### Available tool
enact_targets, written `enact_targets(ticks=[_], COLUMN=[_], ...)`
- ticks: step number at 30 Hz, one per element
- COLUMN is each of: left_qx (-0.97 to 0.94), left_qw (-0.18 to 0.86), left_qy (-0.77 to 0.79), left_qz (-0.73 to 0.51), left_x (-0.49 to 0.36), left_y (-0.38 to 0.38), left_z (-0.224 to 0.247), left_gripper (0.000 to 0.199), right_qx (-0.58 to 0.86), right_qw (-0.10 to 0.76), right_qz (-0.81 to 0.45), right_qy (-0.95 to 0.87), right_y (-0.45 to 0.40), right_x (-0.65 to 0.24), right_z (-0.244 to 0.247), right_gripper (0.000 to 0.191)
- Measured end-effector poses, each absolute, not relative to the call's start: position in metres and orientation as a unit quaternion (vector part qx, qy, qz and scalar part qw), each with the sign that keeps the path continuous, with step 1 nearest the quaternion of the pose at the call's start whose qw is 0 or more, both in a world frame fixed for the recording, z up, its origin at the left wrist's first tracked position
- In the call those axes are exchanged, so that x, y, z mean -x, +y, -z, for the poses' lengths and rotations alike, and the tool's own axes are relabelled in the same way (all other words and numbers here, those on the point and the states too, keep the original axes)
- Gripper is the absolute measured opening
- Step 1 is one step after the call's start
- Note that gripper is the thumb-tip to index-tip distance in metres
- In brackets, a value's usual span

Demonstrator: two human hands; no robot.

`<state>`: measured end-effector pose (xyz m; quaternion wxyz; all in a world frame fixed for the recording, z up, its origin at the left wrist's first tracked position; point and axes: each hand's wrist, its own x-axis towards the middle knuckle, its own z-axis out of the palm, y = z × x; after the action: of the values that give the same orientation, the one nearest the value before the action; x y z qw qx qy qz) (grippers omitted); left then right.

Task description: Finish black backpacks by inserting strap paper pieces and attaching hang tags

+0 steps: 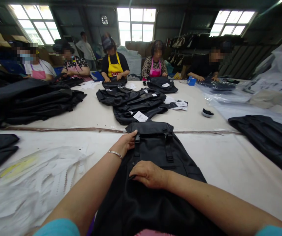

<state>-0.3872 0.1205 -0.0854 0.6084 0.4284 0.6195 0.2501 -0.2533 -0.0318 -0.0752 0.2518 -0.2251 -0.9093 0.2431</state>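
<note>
A black backpack [155, 147] lies in front of me, its flap end pointing away and its near part toward my body. Two buckled straps run down from the flap. My left hand [128, 141] is closed on the backpack's left edge beside the left buckle, thumb on top. Lower down, my right hand [150, 175] is over the front of the bag, fingers pinched together on a small dark piece that I cannot make out. Just beyond the flap, a white paper tag [141, 116] rests against a heap of black bags [138, 101].
Black bags [28, 98] are piled at the left, and another black bag [266, 137] lies right. Clear plastic bags [40, 183] cover the near left table. A small round dish [207, 113] and paper tags [177, 104] lie farther back. Several people work along the far side.
</note>
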Motion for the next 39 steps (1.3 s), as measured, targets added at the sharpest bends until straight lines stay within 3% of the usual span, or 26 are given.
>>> enact_targets(ticks=[5,11,19,23,32,39], left_qx=[-0.310,-0.254,-0.227,-0.231,-0.256,-0.272], left_qw=[0.695,0.722,0.699,0.682,0.686,0.696], left_qy=[0.590,0.576,0.606,0.621,0.620,0.612], left_qz=[-0.269,-0.287,-0.304,-0.310,-0.282,-0.258], left_x=[0.375,0.369,0.364,0.361,0.366,0.370], left_y=[0.122,0.126,0.134,0.135,0.128,0.121], left_z=[0.085,0.084,0.101,0.104,0.103,0.103], left_gripper=[0.042,0.030,0.012,0.012,0.020,0.026], right_qx=[0.196,0.159,0.333,0.338,0.301,0.251], right_qw=[0.240,0.218,0.239,0.247,0.350,0.343], right_qz=[-0.234,-0.238,-0.226,-0.224,-0.180,-0.148], right_qy=[-0.922,-0.933,-0.884,-0.880,-0.869,-0.893], right_y=[-0.030,-0.029,-0.067,-0.092,-0.122,-0.135], right_x=[0.255,0.255,0.273,0.278,0.290,0.302], right_z=[0.083,0.075,0.078,0.072,0.059,0.069], right_gripper=[0.025,0.024,0.031,0.035,0.045,0.041])
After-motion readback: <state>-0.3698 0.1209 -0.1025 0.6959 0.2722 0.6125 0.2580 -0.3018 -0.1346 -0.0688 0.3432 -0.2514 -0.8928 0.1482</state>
